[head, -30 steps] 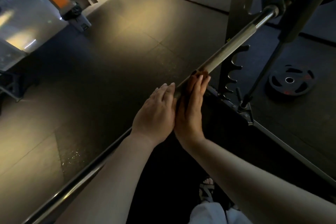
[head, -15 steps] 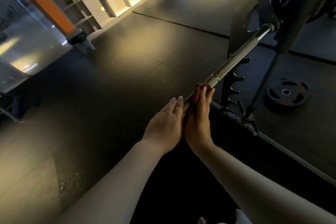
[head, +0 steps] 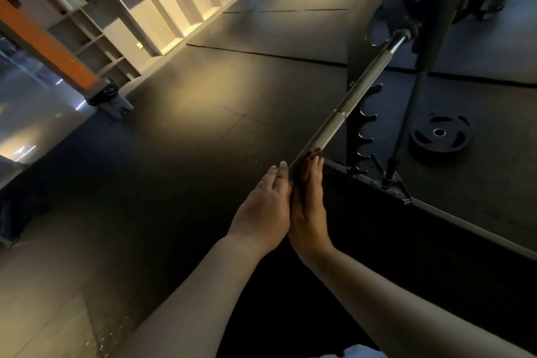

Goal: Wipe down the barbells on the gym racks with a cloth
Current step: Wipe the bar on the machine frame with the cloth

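A steel barbell (head: 363,81) runs diagonally from the rack's holder at upper right down toward me. My left hand (head: 264,212) and my right hand (head: 309,206) lie palm to palm with the bar sandwiched between them. The fingers of both point straight along the shaft and press on it. Something dark shows at my right fingertips; I cannot tell whether it is a cloth. The bar's near part is hidden behind my hands and forearms.
The grey rack upright (head: 360,23) with its notched hook strip stands right of the bar. A black weight plate (head: 440,136) lies on the rubber floor beyond the rack's base rail (head: 465,229). White cubby shelves (head: 162,9) and an orange post (head: 49,49) stand at left.
The view has tilted up, bringing the shelves and the rack's top into sight. My hands stay pressed together on the bar and now sit a little farther back from the ring on the shaft.
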The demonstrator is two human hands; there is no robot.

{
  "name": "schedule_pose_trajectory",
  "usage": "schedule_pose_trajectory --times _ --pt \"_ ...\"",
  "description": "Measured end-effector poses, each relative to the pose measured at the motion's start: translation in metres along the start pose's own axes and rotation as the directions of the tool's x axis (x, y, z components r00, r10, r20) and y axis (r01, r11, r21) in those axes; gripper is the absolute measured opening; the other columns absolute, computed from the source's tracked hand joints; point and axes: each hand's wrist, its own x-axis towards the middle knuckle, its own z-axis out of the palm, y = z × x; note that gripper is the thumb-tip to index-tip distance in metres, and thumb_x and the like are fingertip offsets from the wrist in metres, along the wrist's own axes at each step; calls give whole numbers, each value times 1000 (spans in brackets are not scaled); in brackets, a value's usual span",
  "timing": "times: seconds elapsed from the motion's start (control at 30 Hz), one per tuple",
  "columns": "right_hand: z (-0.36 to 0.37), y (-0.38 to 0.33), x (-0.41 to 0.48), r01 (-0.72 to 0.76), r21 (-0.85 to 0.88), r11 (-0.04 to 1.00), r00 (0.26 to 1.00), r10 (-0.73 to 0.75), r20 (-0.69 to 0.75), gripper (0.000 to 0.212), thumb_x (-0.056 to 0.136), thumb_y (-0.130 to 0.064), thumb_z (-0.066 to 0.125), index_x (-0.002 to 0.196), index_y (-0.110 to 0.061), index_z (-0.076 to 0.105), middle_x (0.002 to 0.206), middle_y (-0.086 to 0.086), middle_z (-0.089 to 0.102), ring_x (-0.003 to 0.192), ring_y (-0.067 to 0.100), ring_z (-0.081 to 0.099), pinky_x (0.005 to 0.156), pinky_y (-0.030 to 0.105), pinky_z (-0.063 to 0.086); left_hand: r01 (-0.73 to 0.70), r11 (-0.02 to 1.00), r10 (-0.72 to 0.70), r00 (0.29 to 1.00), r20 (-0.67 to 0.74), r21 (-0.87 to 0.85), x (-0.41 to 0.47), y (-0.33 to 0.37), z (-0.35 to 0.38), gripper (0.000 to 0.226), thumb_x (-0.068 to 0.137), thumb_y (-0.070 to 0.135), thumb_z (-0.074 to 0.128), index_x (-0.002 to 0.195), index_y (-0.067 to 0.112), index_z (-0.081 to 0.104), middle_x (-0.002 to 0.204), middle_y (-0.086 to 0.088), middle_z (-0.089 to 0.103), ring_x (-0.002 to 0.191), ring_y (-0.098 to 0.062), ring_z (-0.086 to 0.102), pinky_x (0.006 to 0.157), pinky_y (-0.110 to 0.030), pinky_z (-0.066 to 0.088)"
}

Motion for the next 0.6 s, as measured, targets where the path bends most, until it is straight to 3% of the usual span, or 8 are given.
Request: schedule_pose_trajectory --times 0.07,0.13,0.2,0.3,0.43,0.53,0.6 --pt "-4 -5 16 -45 25 999 997 47 -62 65 110 -17 41 161 -37 8 169 -19 -7 148 -14 -6 125 19 10 -6 1000 6 1000 15 -11 -2 -2 -2 61 110 28 31 162 21 1 169 -6 11 155 -18 16 122 -35 23" --pt "-13 -19 41 -134 69 989 980 143 -136 63 110 -14 39 163 -36 11 170 -17 -4 153 -1 0 128 40 15 -13 1000 13 1000 23 -17 -7 -6 -4 64 108 24 36 162 22 2 169 -5 12 154 -19 19 122 -36 26" --pt "-20 -28 58 -182 114 977 963 201 -182 64 110 -9 37 163 -36 12 171 -14 -3 157 13 2 127 51 19 -16 1000 16 1000 17 -18 -14 -10 -4 64 107 24 39 162 22 4 169 -5 14 152 -19 24 121 -37 31" --pt "-8 -26 37 -141 97 985 976 155 -153 67 109 -7 37 163 -38 12 170 -19 -6 156 9 0 126 43 17 -24 1000 24 1000 5 -4 -24 -13 -3 64 108 25 38 162 21 5 168 -6 15 152 -19 25 121 -37 32" --pt "24 -7 -29 -40 43 998 999 41 -31 71 109 -14 44 160 -47 8 165 -31 -11 151 -11 -3 123 22 15 -21 998 24 999 -40 56 -34 -16 -1 63 109 30 34 162 20 1 169 -7 12 152 -20 24 122 -36 28" --pt "22 0 -37 1 -37 999 999 0 39 72 108 -12 47 163 -39 8 168 -24 -13 149 -14 -9 120 12 11 -14 999 16 999 -38 43 -42 -19 0 59 110 33 29 161 20 4 168 -7 15 152 -19 25 121 -35 29" --pt "16 -6 -18 24 -76 997 1000 -24 12 69 107 -7 46 164 -31 14 171 -15 -10 148 -16 -9 118 7 12 -10 1000 11 1000 -28 27 -46 -22 0 59 110 29 32 161 21 4 169 -7 15 153 -18 22 121 -34 27"
